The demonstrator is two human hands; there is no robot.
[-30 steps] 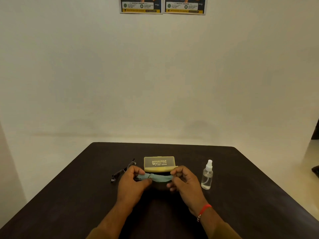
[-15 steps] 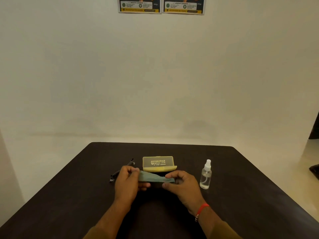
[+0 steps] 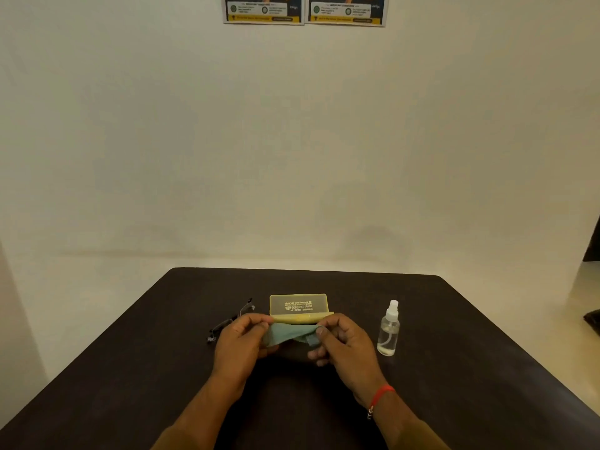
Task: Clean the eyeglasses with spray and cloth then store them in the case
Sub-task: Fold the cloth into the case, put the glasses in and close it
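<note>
A pale blue-green cloth (image 3: 287, 332) is stretched between my two hands just above the dark table (image 3: 454, 368). My left hand (image 3: 242, 344) pinches its left end and my right hand (image 3: 341, 344) pinches its right end. Right behind the cloth stands the yellow glasses case (image 3: 298, 306), its lid raised. The dark-framed eyeglasses (image 3: 232, 319) lie on the table left of my left hand, partly hidden by it. A clear spray bottle (image 3: 388, 329) with a white nozzle stands upright to the right of my right hand.
The table's far edge meets a plain cream wall with two posters (image 3: 303, 9) high up. A dark object (image 3: 592, 319) lies on the floor at the far right. My right wrist wears a red thread band (image 3: 380, 396).
My hands have drawn closer together and a little toward the case. The cloth, pulled into a long strip half a second ago, now hangs looser and folded between them.
</note>
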